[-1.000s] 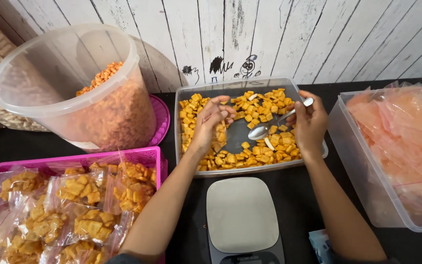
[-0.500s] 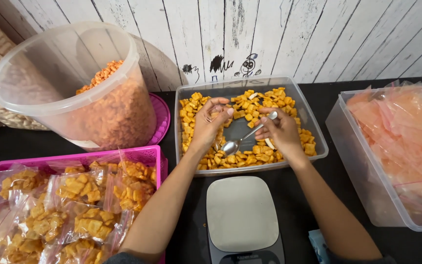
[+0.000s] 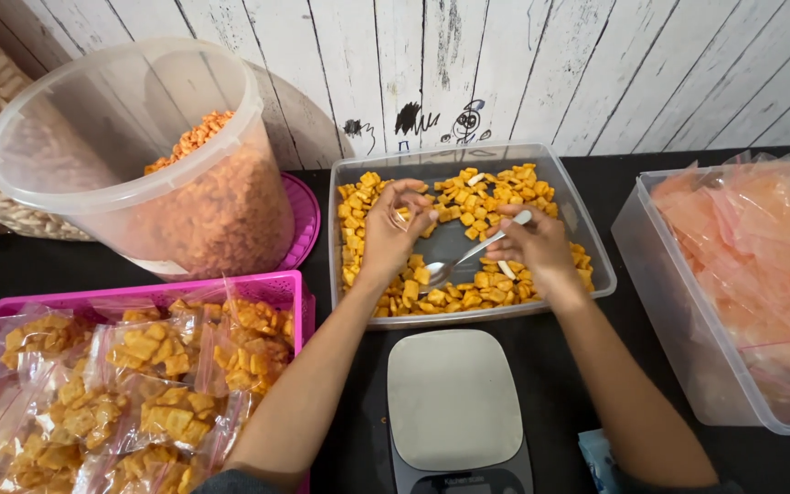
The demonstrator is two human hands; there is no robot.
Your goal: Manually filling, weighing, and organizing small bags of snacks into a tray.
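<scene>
Black tabletop (image 3: 11, 270): nearest, grey scale (image 3: 453, 402). Farther, clear tray (image 3: 587, 240) of orange crackers (image 3: 482, 291); left hand (image 3: 389, 240) pinching a small clear bag (image 3: 401, 218), right hand (image 3: 536, 245) gripping spoon (image 3: 468, 254). Risk: crackers missing the narrow bag mouth, spilling.

A metal spoon (image 3: 473, 252) slants across a clear rectangular tray (image 3: 587, 274), its handle raised toward the right and gripped by the right hand (image 3: 534, 245), its bowl low against a bare patch of the tray floor beside small square orange-yellow crackers (image 3: 496, 192). The crackers lie heaped along the tray's back, left side and front. The left hand (image 3: 393, 233) hovers over the tray's left half, fingers curled around a small clear bag (image 3: 401, 220).
</scene>
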